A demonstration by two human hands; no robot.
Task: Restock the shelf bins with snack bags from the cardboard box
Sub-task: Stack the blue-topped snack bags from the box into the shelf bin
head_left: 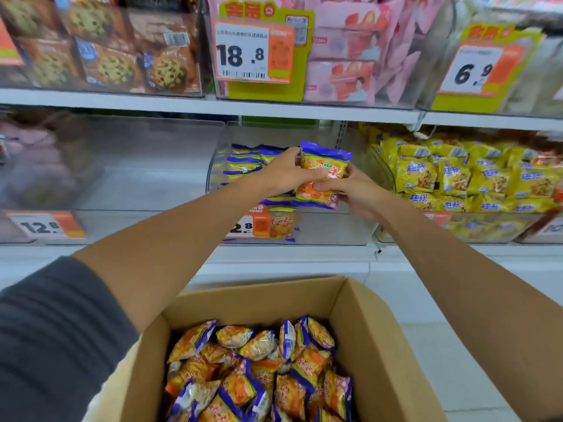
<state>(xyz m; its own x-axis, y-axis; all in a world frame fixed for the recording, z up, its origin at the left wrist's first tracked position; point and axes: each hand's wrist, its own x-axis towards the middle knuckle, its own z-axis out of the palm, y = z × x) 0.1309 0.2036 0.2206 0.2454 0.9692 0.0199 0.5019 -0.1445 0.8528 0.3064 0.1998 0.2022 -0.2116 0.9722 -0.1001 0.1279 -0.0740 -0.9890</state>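
Note:
An open cardboard box [374, 339] sits low in the middle, filled with several orange-and-blue snack bags [259, 373]. Above it, a clear shelf bin [332, 226] holds a row of the same bags [246, 161] stacked at its left. Both hands reach into this bin. My left hand [283, 173] and my right hand [355, 191] together grip a small stack of orange-and-blue bags [324, 167], the top one upright, over the bin's front half. My fingers curl round the stack from both sides.
A clear bin [122, 178] to the left looks almost empty. On the right stands a bin of yellow snack bags [457, 178]. The upper shelf carries cookie packs [106, 50] and pink packs [350, 56]. Price tags hang on the bin fronts. White floor lies right of the box.

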